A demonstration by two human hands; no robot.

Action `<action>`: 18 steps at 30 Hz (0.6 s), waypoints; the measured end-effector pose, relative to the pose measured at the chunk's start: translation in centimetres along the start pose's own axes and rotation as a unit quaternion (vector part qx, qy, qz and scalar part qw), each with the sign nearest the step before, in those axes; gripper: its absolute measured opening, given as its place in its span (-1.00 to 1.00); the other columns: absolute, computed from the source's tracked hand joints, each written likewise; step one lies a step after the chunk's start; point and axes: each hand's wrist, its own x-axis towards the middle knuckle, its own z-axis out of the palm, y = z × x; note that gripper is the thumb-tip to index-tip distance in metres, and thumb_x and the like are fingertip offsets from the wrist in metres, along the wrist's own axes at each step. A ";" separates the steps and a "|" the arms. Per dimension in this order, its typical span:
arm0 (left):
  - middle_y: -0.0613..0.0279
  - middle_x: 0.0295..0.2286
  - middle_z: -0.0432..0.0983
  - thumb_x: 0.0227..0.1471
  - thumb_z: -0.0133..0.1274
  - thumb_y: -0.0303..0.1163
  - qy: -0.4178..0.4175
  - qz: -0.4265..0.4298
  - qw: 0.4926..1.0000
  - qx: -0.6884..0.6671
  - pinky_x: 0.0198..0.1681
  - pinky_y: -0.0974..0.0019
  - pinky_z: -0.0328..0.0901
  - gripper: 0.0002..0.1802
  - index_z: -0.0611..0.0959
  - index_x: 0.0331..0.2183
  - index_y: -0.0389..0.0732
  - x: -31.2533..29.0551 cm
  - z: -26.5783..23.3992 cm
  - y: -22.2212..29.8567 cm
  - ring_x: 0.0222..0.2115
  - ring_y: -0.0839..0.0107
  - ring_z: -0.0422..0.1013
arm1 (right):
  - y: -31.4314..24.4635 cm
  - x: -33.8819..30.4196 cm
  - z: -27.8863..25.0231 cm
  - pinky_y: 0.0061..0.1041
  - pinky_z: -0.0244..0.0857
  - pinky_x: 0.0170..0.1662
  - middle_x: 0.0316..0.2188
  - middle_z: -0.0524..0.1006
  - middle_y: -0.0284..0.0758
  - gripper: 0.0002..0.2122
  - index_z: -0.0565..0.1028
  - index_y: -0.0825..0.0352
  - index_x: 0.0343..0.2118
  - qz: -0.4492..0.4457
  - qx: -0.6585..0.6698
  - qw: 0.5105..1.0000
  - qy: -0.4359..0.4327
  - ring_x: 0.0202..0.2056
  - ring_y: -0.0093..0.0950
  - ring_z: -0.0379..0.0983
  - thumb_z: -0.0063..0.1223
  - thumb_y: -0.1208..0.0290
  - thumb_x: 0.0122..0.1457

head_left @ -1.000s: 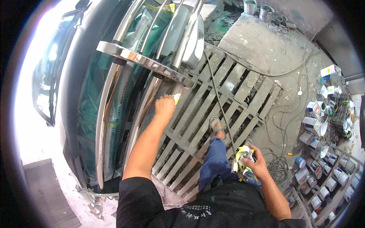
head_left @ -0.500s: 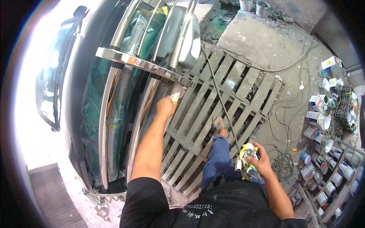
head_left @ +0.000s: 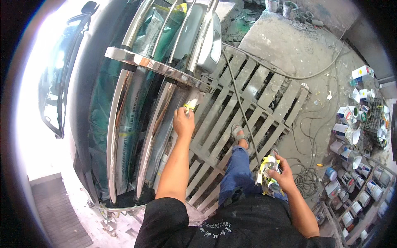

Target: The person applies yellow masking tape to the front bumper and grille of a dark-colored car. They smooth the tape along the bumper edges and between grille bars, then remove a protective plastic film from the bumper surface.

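Observation:
My left hand is closed, its fingertips pinching a small piece of yellow masking tape at the lower part of the vehicle's front. Beside that hand run the polished metal tubes of a bull bar, joined by a flat chrome crosspiece. Behind the tubes, green plastic sheeting and printed paper cover the grille area. In my right hand, held low near my thigh, is a crumpled wad of yellow-and-white masking tape. The fingers wrap around its right side.
A slatted grey pallet lies under my feet, with a dark hose across it. Coiled cable rests on the floor. Paint cans crowd the right side, several on a rack. Buckets stand at the far end.
My left hand has shifted slightly right and down in the view, and more of the yellow tape shows above its fingers. My right hand keeps its place with the wad.

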 end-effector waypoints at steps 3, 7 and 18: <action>0.06 -0.34 0.40 -0.11 0.13 -0.32 -0.030 0.084 0.993 0.079 -0.29 0.08 0.28 -0.74 0.51 -0.33 -0.22 0.8 0.0 -0.6 -0.34 0.06 0.38 | -0.5 0.0 0.1 -0.46 0.12 0.07 -0.05 0.37 -0.20 -0.35 0.22 0.39 0.09 0.010 -0.009 1.000 -0.003 -0.02 -0.41 0.29 0.22 0.37 -0.10; 0.07 -0.34 0.39 -0.03 0.02 -0.38 -0.095 0.208 0.965 0.130 -0.28 0.09 0.31 -0.80 0.51 -0.30 -0.21 2.5 -0.3 -1.8 -0.32 0.06 0.39 | -0.6 0.0 -0.3 -0.46 0.12 0.07 -0.05 0.37 -0.21 -0.34 0.21 0.38 0.10 0.010 -0.029 1.000 0.000 -0.02 -0.41 0.29 0.22 0.38 -0.10; 0.20 -0.56 0.45 -0.20 0.01 -0.41 -0.200 0.473 0.765 0.388 -0.54 0.35 0.39 -0.89 0.57 -0.56 -0.22 5.7 -1.5 1.3 -0.53 0.35 0.48 | 0.3 0.1 -0.3 -0.43 0.09 0.10 -0.01 0.33 -0.20 -0.34 0.21 0.39 0.11 0.016 0.044 0.999 0.026 0.02 -0.39 0.26 0.22 0.44 -0.11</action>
